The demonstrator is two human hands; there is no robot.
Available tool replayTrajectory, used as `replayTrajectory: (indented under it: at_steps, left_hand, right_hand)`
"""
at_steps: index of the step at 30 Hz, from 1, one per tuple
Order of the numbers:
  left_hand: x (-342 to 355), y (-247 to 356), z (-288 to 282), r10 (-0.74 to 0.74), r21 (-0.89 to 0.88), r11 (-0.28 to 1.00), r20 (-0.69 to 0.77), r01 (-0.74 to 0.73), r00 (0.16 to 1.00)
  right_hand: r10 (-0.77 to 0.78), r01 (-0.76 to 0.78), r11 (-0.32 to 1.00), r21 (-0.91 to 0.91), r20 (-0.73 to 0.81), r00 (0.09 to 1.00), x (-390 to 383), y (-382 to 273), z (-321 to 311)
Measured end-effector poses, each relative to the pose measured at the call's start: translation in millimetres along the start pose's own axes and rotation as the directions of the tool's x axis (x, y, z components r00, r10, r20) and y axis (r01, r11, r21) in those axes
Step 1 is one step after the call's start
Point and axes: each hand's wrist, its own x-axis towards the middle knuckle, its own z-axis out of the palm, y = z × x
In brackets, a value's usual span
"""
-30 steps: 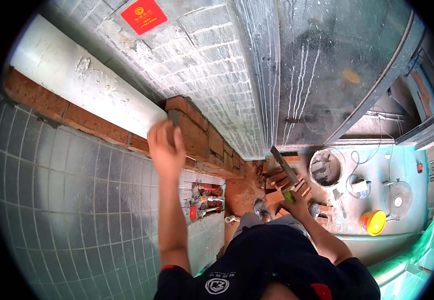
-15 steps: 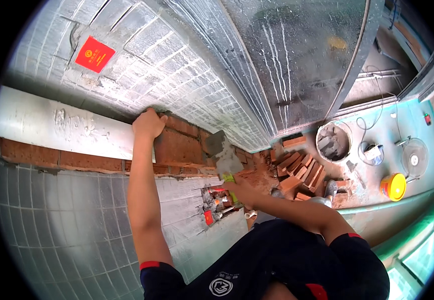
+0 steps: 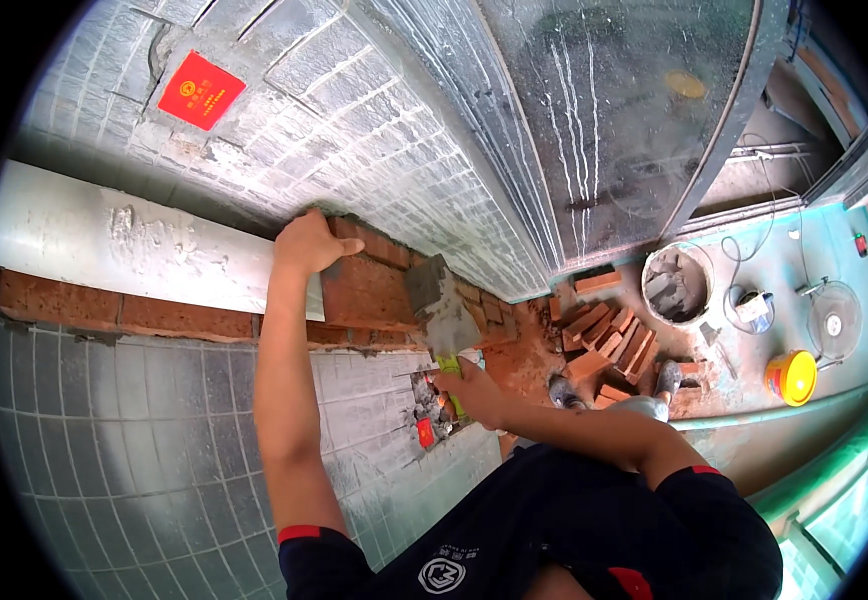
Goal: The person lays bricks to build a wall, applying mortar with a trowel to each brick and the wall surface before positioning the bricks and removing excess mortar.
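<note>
- In the centre-left of the frame, the left hand (image 3: 306,245) rests at the corner of the rough orange-red brickwork (image 3: 366,292), thumb apart from the fingers; the fingertips are hidden, so I cannot tell whether they grip.
- Near the centre, the right hand (image 3: 476,392) has its fingers clamped around the yellow-green handle of a flat grey metal trowel (image 3: 451,322); its blade lies over the brickwork's right part — whether touching, I cannot tell.
- Right of centre, a round, off-white bucket (image 3: 707,295) contains lumpy grey mortar (image 3: 674,280), below the rim.
- At the lower right, a round yellow bucket (image 3: 792,378) shows its yellow top; its contents cannot be made out.
- Between these two buckets sits a small blue-and-white roundish object (image 3: 752,312) — too small to identify.
- Left of the off-white bucket, loose orange-red bricks (image 3: 609,340) lie heaped on the floor.
- Across the left, a long white pipe (image 3: 134,245) runs beside the brickwork, ending under the left hand.
</note>
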Motion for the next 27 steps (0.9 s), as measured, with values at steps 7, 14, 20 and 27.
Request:
replayTrajectory:
  at_steps: [7,14,20,27]
  left_hand:
    - [7,4,-7,-0.072,-0.022,0.997,0.079,0.074,0.994]
    - [11,-4,-4,-0.023,-0.055,0.998,0.076,0.028,0.997]
    - [12,-8,-4,0.025,-0.078,0.997,0.081,-0.019,0.996]
    - [17,-12,8,0.023,-0.078,0.997,-0.015,-0.024,1.000]
  right_hand:
    - [-0.018,0.028,0.960,-0.279,0.040,0.999,-6,-4,7]
    - [-0.062,0.087,0.935,-0.344,0.082,0.995,-27,-21,30]
    - [-0.022,0.044,0.903,-0.428,0.057,0.998,-27,-19,31]
    - [-0.022,0.056,0.891,-0.450,0.082,0.996,-26,-19,32]
